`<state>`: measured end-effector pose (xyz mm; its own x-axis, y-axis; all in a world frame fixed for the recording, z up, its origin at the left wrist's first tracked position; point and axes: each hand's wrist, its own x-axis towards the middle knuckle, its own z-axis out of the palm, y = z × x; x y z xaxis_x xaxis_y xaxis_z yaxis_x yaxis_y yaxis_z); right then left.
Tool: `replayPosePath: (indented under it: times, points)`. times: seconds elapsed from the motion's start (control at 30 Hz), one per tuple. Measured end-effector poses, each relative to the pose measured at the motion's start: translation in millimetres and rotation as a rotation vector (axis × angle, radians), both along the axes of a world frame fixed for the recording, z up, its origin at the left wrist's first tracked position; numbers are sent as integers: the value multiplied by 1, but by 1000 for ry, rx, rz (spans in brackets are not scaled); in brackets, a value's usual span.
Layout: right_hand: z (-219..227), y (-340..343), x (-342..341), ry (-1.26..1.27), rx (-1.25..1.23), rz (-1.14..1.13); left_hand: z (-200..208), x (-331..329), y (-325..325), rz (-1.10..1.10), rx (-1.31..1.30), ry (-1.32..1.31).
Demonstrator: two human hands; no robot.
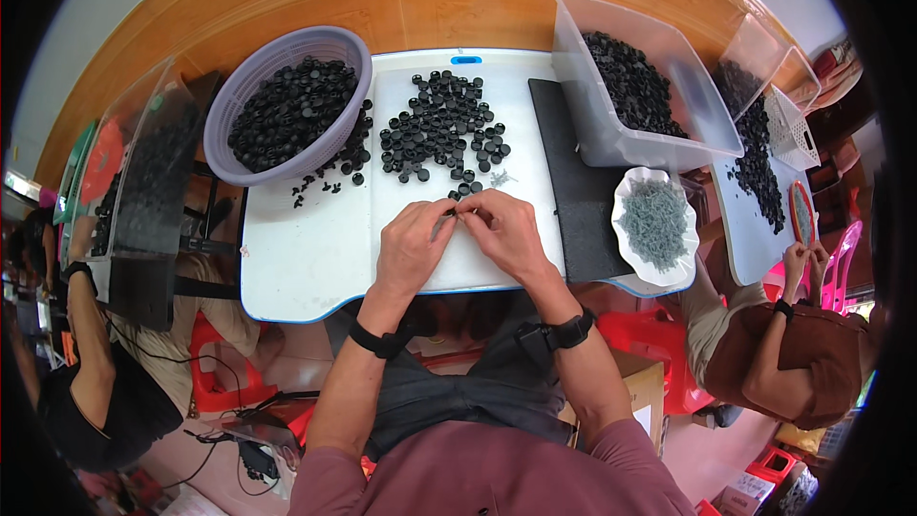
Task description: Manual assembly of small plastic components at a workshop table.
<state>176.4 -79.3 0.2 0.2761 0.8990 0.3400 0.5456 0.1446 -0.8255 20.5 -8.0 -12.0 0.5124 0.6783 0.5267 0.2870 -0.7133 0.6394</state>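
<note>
Clearly much is left, judging by the stock: the white table (pixel 315 268) carries a lilac basket (pixel 250 148) full of black caps at upper left and a clear bin (pixel 712 139) of them at upper right. A loose pile of caps (pixel 444 124) lies mid-frame, a dish of grey screws (pixel 657 222) right of centre. Left hand (pixel 411 248) and right hand (pixel 511 229) meet — fingers pinched shut on one small cap (pixel 457 216).

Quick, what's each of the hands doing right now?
Left hand: fingers pinched shut on a small part.
Right hand: fingers closed at the same spot; what it holds cannot be told.
</note>
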Motion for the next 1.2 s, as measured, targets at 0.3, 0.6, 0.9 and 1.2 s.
replayPosePath:
  times: [0.3, 0.6, 0.9, 1.2]
  points:
    - [-6, 1, 2, 161, 16, -21, 0, 1, -1, -49, -53, -9]
    - [-2, 0, 1, 232, 72, -7, -2, -1, 0, -48, -148, -15]
    - [-4, 2, 7, 234, 81, 33, 9, -4, -2, -68, -446, -83]
    - [-6, 0, 8, 412, -48, 68, 6, -3, 1, -98, -457, -182]
